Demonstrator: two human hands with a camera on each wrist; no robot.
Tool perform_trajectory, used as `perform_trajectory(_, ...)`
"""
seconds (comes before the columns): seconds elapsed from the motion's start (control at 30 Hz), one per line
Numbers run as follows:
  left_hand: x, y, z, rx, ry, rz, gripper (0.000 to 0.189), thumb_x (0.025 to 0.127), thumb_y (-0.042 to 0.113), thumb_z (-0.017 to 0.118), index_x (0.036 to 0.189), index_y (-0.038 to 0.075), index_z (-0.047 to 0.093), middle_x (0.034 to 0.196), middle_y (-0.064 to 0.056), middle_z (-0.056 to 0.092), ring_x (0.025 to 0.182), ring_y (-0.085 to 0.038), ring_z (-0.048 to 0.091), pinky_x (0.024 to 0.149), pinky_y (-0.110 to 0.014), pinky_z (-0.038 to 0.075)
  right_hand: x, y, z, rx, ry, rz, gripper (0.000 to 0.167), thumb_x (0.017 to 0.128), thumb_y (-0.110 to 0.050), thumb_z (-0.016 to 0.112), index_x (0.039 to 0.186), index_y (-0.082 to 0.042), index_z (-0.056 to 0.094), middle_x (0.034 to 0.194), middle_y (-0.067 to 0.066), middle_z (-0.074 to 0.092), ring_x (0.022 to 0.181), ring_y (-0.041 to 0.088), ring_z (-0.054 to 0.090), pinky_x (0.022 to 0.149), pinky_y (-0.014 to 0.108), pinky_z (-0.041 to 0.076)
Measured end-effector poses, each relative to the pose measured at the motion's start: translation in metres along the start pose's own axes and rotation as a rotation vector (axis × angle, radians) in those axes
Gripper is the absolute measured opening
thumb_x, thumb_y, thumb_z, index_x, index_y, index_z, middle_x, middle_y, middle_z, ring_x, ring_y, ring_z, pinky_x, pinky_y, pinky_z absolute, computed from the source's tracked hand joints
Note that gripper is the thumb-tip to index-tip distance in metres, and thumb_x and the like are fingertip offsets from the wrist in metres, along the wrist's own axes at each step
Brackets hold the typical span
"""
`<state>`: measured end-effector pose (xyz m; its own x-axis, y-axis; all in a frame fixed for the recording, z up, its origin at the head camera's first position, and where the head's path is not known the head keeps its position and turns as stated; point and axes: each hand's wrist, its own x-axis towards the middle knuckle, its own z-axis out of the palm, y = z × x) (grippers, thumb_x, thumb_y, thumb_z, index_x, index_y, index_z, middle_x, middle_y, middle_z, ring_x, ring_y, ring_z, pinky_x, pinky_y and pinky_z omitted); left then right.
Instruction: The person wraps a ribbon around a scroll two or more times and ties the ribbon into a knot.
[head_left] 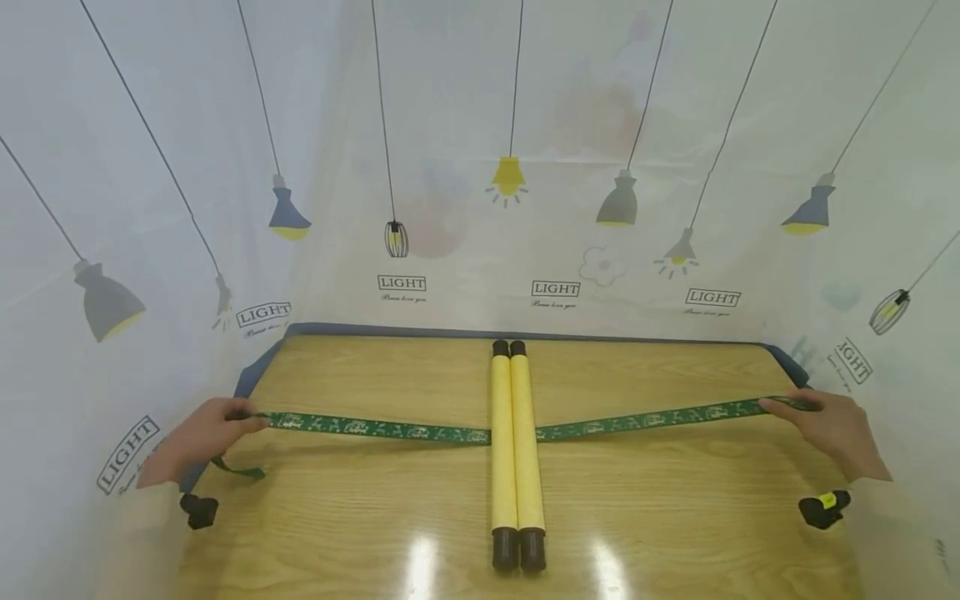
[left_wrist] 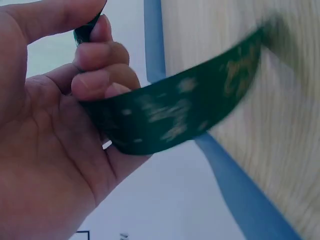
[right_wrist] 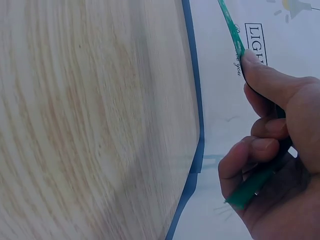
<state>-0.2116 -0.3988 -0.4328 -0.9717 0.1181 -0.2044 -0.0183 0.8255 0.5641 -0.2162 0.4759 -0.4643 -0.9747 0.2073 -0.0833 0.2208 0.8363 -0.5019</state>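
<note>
A long green ribbon [head_left: 352, 426] with a pale printed pattern stretches across the table in the head view. Its middle is hidden beneath two yellow rolls [head_left: 516, 450] with dark brown ends, which lie side by side and point away from me. At the left, my left hand [head_left: 212, 433] pinches the ribbon between thumb and finger, and a loose tail hangs below. In the left wrist view this tail [left_wrist: 170, 112] loops past the curled fingers. My right hand [head_left: 832, 425] pinches the other side; in the right wrist view the ribbon's short end [right_wrist: 250, 189] sticks out below the curled fingers.
The wooden table [head_left: 360, 508] has a blue edge [head_left: 405, 332] along its back and sides. White sheeting [head_left: 465, 67] printed with lamps and the word LIGHT rises behind and at both sides, close to my hands. Black devices sit at both wrists.
</note>
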Motion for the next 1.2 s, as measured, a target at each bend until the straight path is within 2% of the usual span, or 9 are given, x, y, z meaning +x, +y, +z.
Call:
perform_trajectory(0.3, -0.009, -0.013, -0.03, -0.002, 0.081, -0.09, 0.034, 0.104, 0.029, 0.05, 0.111, -0.001, 0.065, 0.084, -0.004, 0.058, 0.067, -0.015, 0.048, 0.058, -0.032, 0.043, -0.004, 0.014, -0.006, 0.003, 0.079, 0.012, 0.084, 0.097, -0.063, 0.057, 0.136, 0.012, 0.053, 0.144, 0.047, 0.038, 0.116, 0.061, 0.047, 0.079, 0.062, 0.048)
perform_trajectory(0.47, -0.015, -0.025, -0.043, -0.141, -0.004, -0.173, 0.038, 0.105, 0.031, 0.048, 0.115, -0.001, 0.064, 0.074, 0.003, 0.052, 0.052, -0.007, 0.036, 0.05, -0.027, 0.038, -0.005, 0.021, -0.006, -0.001, 0.116, 0.034, 0.084, 0.095, -0.065, 0.06, 0.132, 0.01, 0.056, 0.116, 0.038, 0.06, 0.081, 0.037, 0.056, 0.056, 0.039, 0.044)
perform_trajectory(0.57, -0.014, -0.031, -0.042, -0.239, -0.039, -0.287, 0.035, 0.103, 0.029, 0.045, 0.101, 0.003, 0.069, 0.072, 0.005, 0.056, 0.052, -0.006, 0.037, 0.051, -0.025, 0.038, -0.005, 0.024, -0.007, -0.007, 0.117, 0.033, 0.083, 0.097, -0.063, 0.059, 0.133, 0.012, 0.055, 0.114, 0.039, 0.06, 0.082, 0.04, 0.057, 0.058, 0.044, 0.047)
perform_trajectory(0.63, -0.013, -0.034, -0.039, -0.275, -0.032, -0.364, 0.036, 0.1, 0.028, 0.044, 0.092, 0.006, 0.071, 0.073, 0.005, 0.06, 0.057, -0.008, 0.044, 0.055, -0.026, 0.04, -0.004, 0.025, -0.007, -0.013, 0.103, 0.03, 0.081, 0.098, -0.061, 0.057, 0.131, 0.012, 0.055, 0.124, 0.044, 0.054, 0.094, 0.051, 0.057, 0.067, 0.052, 0.05)
perform_trajectory(0.73, -0.011, -0.035, -0.033, -0.254, 0.013, -0.411, 0.038, 0.099, 0.029, 0.044, 0.094, 0.0, 0.067, 0.074, 0.0, 0.063, 0.065, -0.015, 0.054, 0.062, -0.031, 0.047, -0.005, 0.026, -0.006, -0.027, 0.078, 0.012, 0.076, 0.1, -0.058, 0.057, 0.13, 0.012, 0.055, 0.131, 0.046, 0.05, 0.108, 0.059, 0.053, 0.078, 0.061, 0.049)
perform_trajectory(0.83, -0.008, -0.026, -0.026, -0.148, 0.064, -0.395, 0.054, 0.1, 0.032, 0.044, 0.118, -0.017, 0.055, 0.097, -0.024, 0.065, 0.084, -0.034, 0.063, 0.072, -0.043, 0.054, -0.007, 0.026, -0.005, -0.052, 0.058, -0.014, 0.074, 0.101, -0.055, 0.056, 0.132, 0.012, 0.052, 0.13, 0.044, 0.053, 0.109, 0.06, 0.052, 0.081, 0.064, 0.047)
perform_trajectory(0.97, -0.003, -0.004, -0.012, -0.006, 0.144, -0.346, 0.072, 0.101, 0.034, 0.045, 0.143, -0.023, 0.03, 0.133, -0.048, 0.042, 0.116, -0.059, 0.052, 0.09, -0.061, 0.052, -0.008, 0.022, -0.003, -0.08, 0.04, -0.04, 0.078, 0.102, -0.054, 0.055, 0.137, 0.015, 0.046, 0.136, 0.047, 0.045, 0.116, 0.063, 0.046, 0.09, 0.069, 0.044)
perform_trajectory(1.03, 0.0, 0.008, -0.002, 0.028, 0.196, -0.306, 0.069, 0.101, 0.033, 0.047, 0.142, -0.022, 0.034, 0.135, -0.047, 0.043, 0.119, -0.06, 0.051, 0.091, -0.062, 0.05, -0.008, 0.018, 0.0, -0.087, 0.038, -0.051, 0.079, 0.102, -0.053, 0.055, 0.138, 0.017, 0.044, 0.139, 0.048, 0.04, 0.12, 0.064, 0.042, 0.094, 0.071, 0.042)
perform_trajectory(1.2, 0.007, 0.034, 0.024, 0.034, 0.241, -0.225, 0.053, 0.103, 0.036, 0.05, 0.122, -0.012, 0.057, 0.113, -0.032, 0.064, 0.095, -0.042, 0.064, 0.073, -0.047, 0.053, -0.007, 0.0, 0.009, -0.081, 0.014, -0.108, 0.076, 0.103, -0.051, 0.054, 0.138, 0.016, 0.045, 0.138, 0.046, 0.043, 0.12, 0.061, 0.045, 0.091, 0.068, 0.046)
